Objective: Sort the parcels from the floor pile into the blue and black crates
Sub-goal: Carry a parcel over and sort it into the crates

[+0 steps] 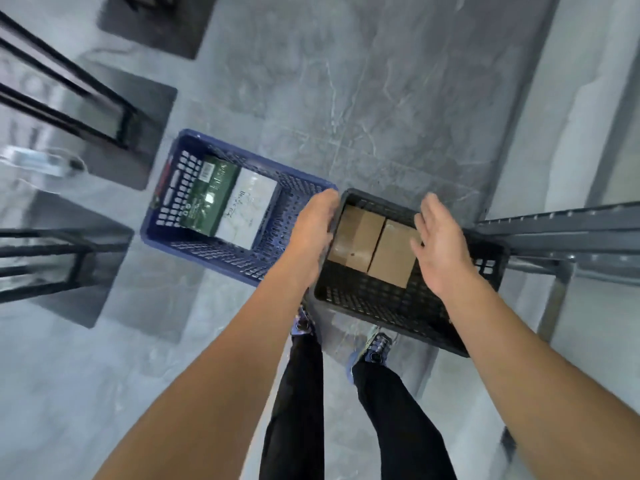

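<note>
Two perforated plastic crates are seen from above on the floor, just beside each other. In the blue crate (221, 249), to the left, a dark green box (211, 195) and a white box (251, 209) are laid side by side. In the black crate (381, 306), to the right, a brown cardboard parcel (356, 237) and a second brown parcel (393, 254) are packed touching each other.

The left hand (315, 230) is held at the black crate's left rim, fingers extended and released. The right hand (441, 247) is spread above the parcels, fingers straight, nothing grasped.

The floor (381, 98) is grey marbled tile. Black metal frames (69, 98) are stood at the left and grey steel shelving (561, 230) at the right. Open floor is left beyond the crates.
</note>
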Available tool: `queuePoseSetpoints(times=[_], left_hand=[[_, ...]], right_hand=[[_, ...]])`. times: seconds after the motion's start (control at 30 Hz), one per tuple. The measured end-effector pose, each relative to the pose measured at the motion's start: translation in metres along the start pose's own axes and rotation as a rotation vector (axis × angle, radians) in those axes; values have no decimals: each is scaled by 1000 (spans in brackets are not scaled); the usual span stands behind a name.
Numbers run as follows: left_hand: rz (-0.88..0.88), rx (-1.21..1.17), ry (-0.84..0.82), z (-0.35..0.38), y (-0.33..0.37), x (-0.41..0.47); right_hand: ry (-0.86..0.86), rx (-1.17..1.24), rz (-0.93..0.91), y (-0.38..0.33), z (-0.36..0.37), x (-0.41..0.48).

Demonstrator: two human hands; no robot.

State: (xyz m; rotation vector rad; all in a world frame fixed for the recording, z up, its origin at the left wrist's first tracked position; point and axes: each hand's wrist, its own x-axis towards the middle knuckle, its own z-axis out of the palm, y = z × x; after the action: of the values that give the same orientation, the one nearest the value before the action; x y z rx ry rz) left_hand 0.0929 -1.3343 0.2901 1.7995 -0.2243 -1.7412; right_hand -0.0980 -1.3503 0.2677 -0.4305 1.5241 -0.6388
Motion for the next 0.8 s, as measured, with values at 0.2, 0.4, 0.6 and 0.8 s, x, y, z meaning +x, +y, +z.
queuePoseSetpoints(times=[0.2,0.4,0.6,0.8], left_hand=[[153,15,42,-59,55,-110],[293,-99,136,-105,87,-213],[440,-213,300,-156,74,-313],[535,-420,517,-217,10,-404]], right_hand=[[-138,-80,-161,-89,63,-107],[-317,-192,-277,-133,103,-195],[-525,-320,-400,-141,130,-271],[-776,-474,-454,-113,175,-346]])
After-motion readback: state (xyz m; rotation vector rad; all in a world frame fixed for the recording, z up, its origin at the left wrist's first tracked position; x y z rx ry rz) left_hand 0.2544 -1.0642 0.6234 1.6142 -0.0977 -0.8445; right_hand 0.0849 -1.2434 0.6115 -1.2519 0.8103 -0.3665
